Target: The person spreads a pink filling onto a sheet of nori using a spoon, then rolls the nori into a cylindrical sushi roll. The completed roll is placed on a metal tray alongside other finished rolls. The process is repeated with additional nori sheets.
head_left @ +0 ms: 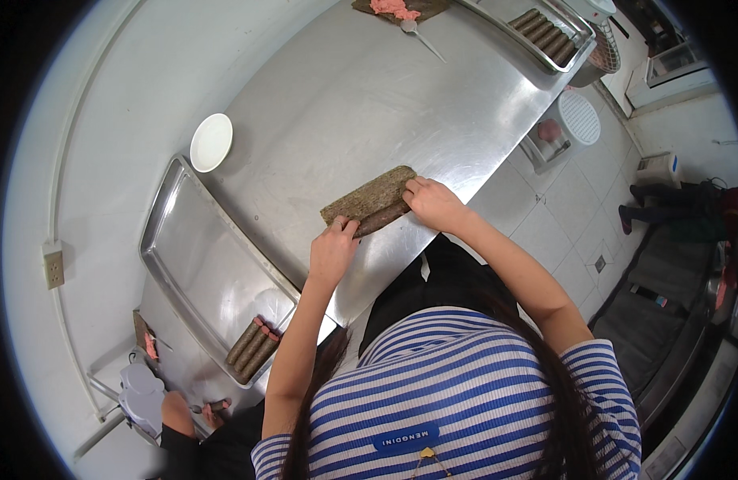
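Note:
A dark green-brown seaweed sheet lies aslant near the front edge of the steel table. Its near edge is curled over into a partial roll, which runs between my two hands. At the left end of this roll, the fingers of my left hand are closed on the edge. My right hand grips the other end, with thumb and fingertips bent over the sheet's corner. Whatever lies inside the curl is mostly hidden from view.
To the left, a metal tray holds several finished rolls; another tray with rolls stands at the far right. A white dish rests by the wall. Pink paste and a spatula lie at the far side. Another person's hand shows lower left.

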`<move>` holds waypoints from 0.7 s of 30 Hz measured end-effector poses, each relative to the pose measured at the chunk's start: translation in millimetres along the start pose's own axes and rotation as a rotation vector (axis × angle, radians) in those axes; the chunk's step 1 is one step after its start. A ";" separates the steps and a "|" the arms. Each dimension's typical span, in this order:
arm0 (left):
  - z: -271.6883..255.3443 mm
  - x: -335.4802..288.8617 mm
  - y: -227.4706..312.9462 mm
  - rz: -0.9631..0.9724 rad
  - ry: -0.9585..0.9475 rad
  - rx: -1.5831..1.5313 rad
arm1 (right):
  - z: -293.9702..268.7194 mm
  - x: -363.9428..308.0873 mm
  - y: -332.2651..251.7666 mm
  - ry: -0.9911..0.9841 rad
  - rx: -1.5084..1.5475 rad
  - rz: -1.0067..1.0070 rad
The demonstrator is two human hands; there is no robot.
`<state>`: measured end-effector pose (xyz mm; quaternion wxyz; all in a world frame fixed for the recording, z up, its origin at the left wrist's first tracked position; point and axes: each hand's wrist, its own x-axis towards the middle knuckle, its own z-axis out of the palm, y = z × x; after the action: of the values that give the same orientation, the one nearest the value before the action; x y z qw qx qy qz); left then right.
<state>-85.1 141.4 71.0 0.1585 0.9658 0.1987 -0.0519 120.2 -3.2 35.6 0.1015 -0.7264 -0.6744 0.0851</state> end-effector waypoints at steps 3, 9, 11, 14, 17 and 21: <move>-1.9 -3.0 2.9 -0.015 0.023 -0.015 | -7.3 5.3 -7.5 0.049 0.051 -0.070; 7.4 -1.6 7.8 0.039 0.075 -0.063 | 15.5 24.0 -53.8 0.200 0.029 -0.219; 12.2 0.2 6.6 0.028 0.070 -0.060 | 18.3 26.5 -57.7 0.168 -0.016 -0.190; 14.5 1.9 7.2 -0.001 0.035 -0.052 | 17.5 25.5 -58.4 0.126 -0.031 -0.170; 13.9 3.9 8.2 0.005 0.034 -0.040 | 18.7 24.2 -52.4 0.094 -0.036 -0.148; 11.5 2.1 8.7 -0.013 0.042 -0.056 | 12.3 22.2 -39.8 0.029 -0.035 -0.126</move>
<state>-80.1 130.8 62.3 0.1808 0.9605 0.2099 -0.0271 80.4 22.0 34.4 0.1037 -0.6853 -0.7187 0.0564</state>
